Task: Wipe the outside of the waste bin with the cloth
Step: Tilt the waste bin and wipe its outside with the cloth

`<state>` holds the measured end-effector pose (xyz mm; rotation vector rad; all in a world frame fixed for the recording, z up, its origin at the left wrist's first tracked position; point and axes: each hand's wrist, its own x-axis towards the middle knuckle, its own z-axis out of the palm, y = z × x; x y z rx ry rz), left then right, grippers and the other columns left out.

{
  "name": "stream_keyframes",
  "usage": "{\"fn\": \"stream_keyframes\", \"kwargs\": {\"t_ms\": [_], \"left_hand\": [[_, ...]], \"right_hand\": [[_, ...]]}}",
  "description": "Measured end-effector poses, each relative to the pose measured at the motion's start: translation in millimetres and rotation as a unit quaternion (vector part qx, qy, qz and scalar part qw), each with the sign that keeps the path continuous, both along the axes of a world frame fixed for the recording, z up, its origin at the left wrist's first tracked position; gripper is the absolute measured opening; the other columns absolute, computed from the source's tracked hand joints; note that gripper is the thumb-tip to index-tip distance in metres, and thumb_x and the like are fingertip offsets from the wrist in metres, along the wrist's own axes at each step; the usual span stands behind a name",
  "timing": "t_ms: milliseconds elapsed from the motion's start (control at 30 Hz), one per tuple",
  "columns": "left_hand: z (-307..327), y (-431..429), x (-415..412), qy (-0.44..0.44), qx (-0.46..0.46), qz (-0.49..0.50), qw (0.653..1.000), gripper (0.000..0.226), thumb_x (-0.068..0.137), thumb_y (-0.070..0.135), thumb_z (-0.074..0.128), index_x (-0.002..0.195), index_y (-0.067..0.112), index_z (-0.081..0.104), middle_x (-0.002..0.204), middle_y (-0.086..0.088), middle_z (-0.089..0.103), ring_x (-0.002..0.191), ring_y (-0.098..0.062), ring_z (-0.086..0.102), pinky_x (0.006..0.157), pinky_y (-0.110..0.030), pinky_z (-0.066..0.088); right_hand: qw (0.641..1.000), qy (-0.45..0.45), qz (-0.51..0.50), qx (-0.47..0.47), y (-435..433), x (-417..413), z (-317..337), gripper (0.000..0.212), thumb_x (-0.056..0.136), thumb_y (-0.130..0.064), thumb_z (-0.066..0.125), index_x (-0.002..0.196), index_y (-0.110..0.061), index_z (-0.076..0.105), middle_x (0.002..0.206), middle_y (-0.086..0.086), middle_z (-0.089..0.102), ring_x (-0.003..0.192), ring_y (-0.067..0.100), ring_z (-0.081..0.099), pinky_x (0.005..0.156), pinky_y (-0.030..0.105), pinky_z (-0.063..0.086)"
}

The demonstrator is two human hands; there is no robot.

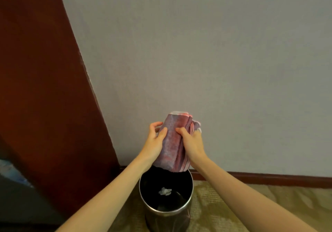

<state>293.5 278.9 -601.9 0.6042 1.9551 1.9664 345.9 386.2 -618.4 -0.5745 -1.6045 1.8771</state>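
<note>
We take this for a carpeted room in a home or hotel: a plain pale wall (215, 52) fills the upper right of the frame, a dark red wooden panel (36, 70) the left, and a wooden skirting board (269, 180), olive carpet (233, 206) and small metal waste bin (167, 221) the bottom.
</note>
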Motion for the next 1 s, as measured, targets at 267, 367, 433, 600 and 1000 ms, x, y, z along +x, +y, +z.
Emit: {"fn": "stream_keyframes", "kwargs": {"t_ms": [267, 367, 433, 600, 1000], "left_hand": [[-97, 5, 6, 0.073, -0.136, -0.041, 0.987, 0.029, 0.095, 0.015, 0.049, 0.123, 0.008, 0.044, 0.112, -0.003, 0.055, 0.093, -0.011, 0.057, 0.083, -0.020, 0.047], [-132, 1, 11, 0.086, -0.179, -0.056, 0.978, 0.028, 0.095, 0.015, 0.048, 0.122, 0.008, 0.044, 0.120, -0.006, 0.056, 0.101, -0.013, 0.055, 0.091, -0.028, 0.044], [-154, -3, 14, 0.110, -0.232, -0.067, 0.964, 0.026, 0.096, 0.019, 0.047, 0.121, 0.012, 0.046, 0.122, -0.003, 0.056, 0.103, -0.012, 0.054, 0.087, -0.025, 0.042], [-215, -6, 38, 0.178, -0.365, -0.120, 0.906, 0.031, 0.096, 0.037, 0.042, 0.119, 0.017, 0.051, 0.118, 0.000, 0.057, 0.104, -0.014, 0.055, 0.090, -0.033, 0.047], [-272, -8, 72, 0.528, -0.513, -0.004, 0.677, 0.050, 0.092, 0.049, 0.015, 0.074, 0.022, 0.053, 0.054, 0.000, 0.063, 0.048, -0.021, 0.062, 0.043, -0.027, 0.039]], "right_hand": [[0.991, -0.069, -0.103, 0.048, 24, 10, -93, 0.027, 0.072, -0.031, 0.062, 0.083, -0.007, 0.065, 0.076, 0.010, 0.068, 0.074, 0.025, 0.066, 0.069, 0.041, 0.054], [0.986, -0.090, -0.134, 0.048, 36, 19, -117, 0.028, 0.067, -0.035, 0.063, 0.075, -0.008, 0.064, 0.070, 0.010, 0.068, 0.070, 0.025, 0.066, 0.063, 0.036, 0.052], [0.983, -0.102, -0.145, 0.046, 45, 27, -132, 0.029, 0.067, -0.036, 0.063, 0.077, -0.009, 0.065, 0.071, 0.008, 0.068, 0.069, 0.022, 0.066, 0.059, 0.031, 0.050], [0.971, -0.139, -0.179, 0.074, 67, 62, -175, 0.028, 0.073, -0.035, 0.066, 0.081, -0.009, 0.065, 0.070, 0.006, 0.065, 0.068, 0.022, 0.063, 0.051, 0.025, 0.041], [0.950, -0.235, -0.206, 0.017, 62, 137, -304, 0.027, 0.074, -0.030, 0.069, 0.085, -0.006, 0.066, 0.078, 0.011, 0.067, 0.073, 0.027, 0.063, 0.061, 0.029, 0.042]]}}
